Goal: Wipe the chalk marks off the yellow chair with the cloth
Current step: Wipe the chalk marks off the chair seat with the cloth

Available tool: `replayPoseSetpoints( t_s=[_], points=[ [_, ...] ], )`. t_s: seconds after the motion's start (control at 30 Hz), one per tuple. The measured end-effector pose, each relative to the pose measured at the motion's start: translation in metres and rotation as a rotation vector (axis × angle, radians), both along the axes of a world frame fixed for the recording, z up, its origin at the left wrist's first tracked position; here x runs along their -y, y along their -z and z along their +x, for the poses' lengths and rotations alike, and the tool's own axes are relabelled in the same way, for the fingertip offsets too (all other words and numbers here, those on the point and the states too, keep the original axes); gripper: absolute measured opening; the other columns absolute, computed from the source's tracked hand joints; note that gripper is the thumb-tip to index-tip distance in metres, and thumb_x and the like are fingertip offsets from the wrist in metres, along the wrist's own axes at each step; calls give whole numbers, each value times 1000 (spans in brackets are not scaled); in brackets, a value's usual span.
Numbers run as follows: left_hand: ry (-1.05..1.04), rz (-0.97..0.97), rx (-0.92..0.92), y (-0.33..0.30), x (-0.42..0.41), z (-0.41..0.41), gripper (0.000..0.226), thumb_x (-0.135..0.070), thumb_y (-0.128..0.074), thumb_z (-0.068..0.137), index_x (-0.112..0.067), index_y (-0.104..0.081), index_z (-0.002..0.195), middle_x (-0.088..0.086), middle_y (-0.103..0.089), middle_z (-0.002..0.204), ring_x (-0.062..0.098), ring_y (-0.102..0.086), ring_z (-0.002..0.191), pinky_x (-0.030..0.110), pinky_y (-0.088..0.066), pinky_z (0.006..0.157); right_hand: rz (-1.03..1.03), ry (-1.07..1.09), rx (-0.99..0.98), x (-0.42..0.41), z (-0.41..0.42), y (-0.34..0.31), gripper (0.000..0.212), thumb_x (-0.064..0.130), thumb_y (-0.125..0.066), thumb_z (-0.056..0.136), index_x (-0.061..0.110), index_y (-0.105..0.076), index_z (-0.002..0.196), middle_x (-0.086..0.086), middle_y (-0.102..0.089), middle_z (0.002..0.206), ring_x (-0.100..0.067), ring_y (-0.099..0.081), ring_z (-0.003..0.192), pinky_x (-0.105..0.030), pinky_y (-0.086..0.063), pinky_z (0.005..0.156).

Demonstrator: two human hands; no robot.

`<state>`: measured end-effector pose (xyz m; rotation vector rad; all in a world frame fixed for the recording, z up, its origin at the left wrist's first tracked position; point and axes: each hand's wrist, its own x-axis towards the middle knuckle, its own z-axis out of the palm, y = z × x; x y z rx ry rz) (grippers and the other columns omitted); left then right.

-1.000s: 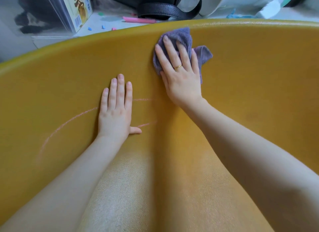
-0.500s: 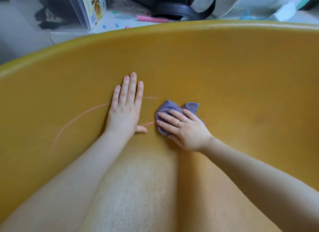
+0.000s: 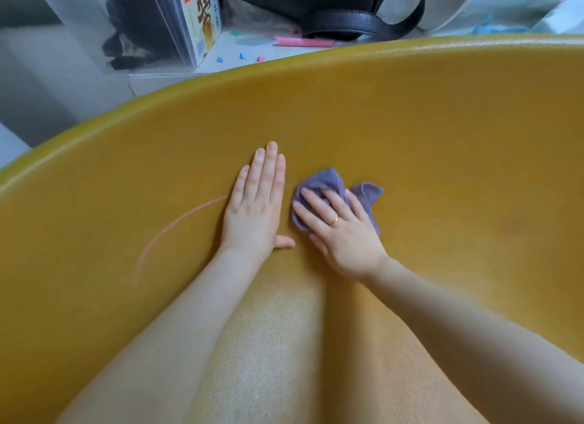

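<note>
Yellow moulded plastic chair fills the view, its curved shell with a faintly grained surface running from the raised rim down to a paler seat area between the forearms.

Pink chalk arc: faint, thin line on the shell. Its long axis sweeps from low at the left, up and to the right, until it disappears under the left hand. No mark is visible right of the cloth; a trace may show beside the left fingertips, too faint to be sure.

Left hand: flat on the shell, fingers straight and together, thumb out to the side, holding nothing. Reads as a brace. It lies across the arc's upper end.

Right hand: fingers spread and pressing down on the cloth, gold ring on one finger. Pressing, not clutching.

Small purple-grey crumpled cloth: pinned to the shell under the right fingers, corners poking out above and to the right. Just beside the left hand, not quite touching.

Judgement: the remaining chalk lies to the left of the cloth, on the far side of the left hand. The left hand is nearer the mark and blocks the path, so wiping leftward would seem to need that hand lifted or shifted first.

Beyond the rim: pink chalk stick, small coloured chalk bits, black bag strap, a printed box.
</note>
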<state>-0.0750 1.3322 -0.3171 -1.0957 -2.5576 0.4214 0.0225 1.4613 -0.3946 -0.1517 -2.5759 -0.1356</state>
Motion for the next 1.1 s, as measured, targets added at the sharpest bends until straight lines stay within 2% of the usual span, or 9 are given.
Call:
replayPoseSetpoints(
  t_s=[0.1,0.2,0.3,0.43,0.6,0.67,0.8,0.97,1.1],
  points=[
    [129,-3,111,-1,7,7,147,-70,-72,49,-5,22,143,17,17,154,28,9,144,34,5,114,-58,-46,179,30,38,39,41,37,-25,97,27,-38,134,1,-48,140,-22,-35,124,-42,-22,105],
    [112,-68,116,-4,20,12,145,-66,-72,55,-6,28,141,18,29,150,30,20,141,36,12,112,-14,-54,255,30,46,39,42,37,-26,96,27,-44,133,3,-48,140,-22,-43,123,-39,-20,105],
    [-8,-60,29,-3,33,6,144,-67,-70,57,-3,30,137,22,27,149,33,19,141,38,13,111,67,-45,175,12,21,11,47,33,-37,88,25,-44,134,3,-48,139,-21,-50,121,-37,-25,102],
    [-37,-68,-8,2,40,4,144,-72,-65,54,-3,33,134,21,18,152,31,10,142,40,7,114,126,13,-81,-18,-34,-59,53,35,-45,89,21,-35,139,-1,-43,143,-24,-42,127,-37,-25,105],
    [-104,-64,-78,9,42,-6,158,-88,-57,20,0,-6,142,12,-25,152,24,-27,140,37,-9,112,-2,157,-296,-14,-71,-95,52,32,-46,91,17,-37,140,-8,-39,145,-31,-36,131,-42,-18,110],
    [-106,-75,-99,12,41,-9,157,-88,-58,20,0,-10,141,13,-25,152,25,-28,140,38,-10,111,-34,105,-232,-4,-63,-69,48,32,-43,92,20,-39,139,-7,-40,144,-30,-33,131,-42,-16,109],
    [-123,-80,-99,9,38,-4,158,-86,-60,22,1,-5,142,13,-22,153,25,-25,141,35,-13,114,-61,-114,149,32,20,23,45,34,-36,92,26,-39,135,-2,-45,142,-26,-40,126,-40,-19,106],
    [-106,-55,-53,7,36,12,145,-73,-65,53,4,23,137,17,12,155,28,3,144,37,-2,116,-140,-155,306,60,79,59,39,37,-35,89,29,-42,127,3,-52,135,-21,-52,118,-35,-45,95],
    [23,-90,77,22,30,39,134,-61,-67,67,2,32,132,13,38,139,28,13,142,37,7,113,-199,-165,88,39,87,40,36,15,-38,81,20,-46,116,-7,-61,120,-23,-44,108,-34,-50,82]
  ],
)
